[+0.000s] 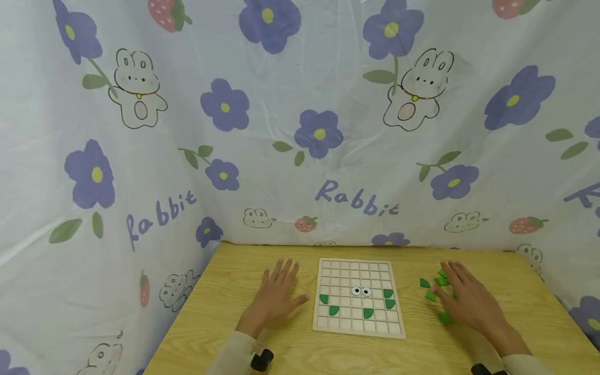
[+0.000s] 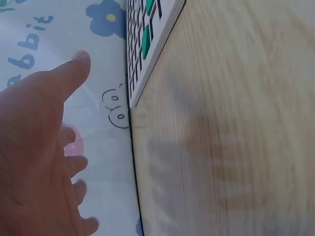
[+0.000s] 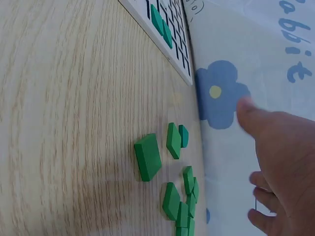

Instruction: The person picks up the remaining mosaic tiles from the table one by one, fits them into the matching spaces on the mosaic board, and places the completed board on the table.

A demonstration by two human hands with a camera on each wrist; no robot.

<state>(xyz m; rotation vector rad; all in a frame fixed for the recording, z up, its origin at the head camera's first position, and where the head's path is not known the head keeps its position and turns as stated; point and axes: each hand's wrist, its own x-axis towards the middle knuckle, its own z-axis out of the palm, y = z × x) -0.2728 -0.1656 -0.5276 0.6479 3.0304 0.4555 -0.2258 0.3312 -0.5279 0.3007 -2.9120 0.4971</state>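
Note:
A pale wooden grid board (image 1: 347,327) lies on the table. Set in its cells are several dark green rounded-edge tiles (image 1: 368,313) and two white eye pieces (image 1: 361,291) side by side. My left hand (image 1: 278,294) hovers left of the board, fingers spread and holding nothing; its shadow falls on the wood in the left wrist view. To the board's right, my right hand (image 1: 473,302) is above loose green tiles, partly hiding them in the head view. Seen from the right wrist, a square green tile (image 3: 148,157) lies apart from several others (image 3: 171,200), and that hand is empty.
The light wood table (image 1: 225,302) ends at the back against a white curtain (image 1: 281,182) printed with purple flowers, rabbits and strawberries, which also hangs along the left side. Black wrist-camera mounts (image 1: 262,360) show at both sleeves.

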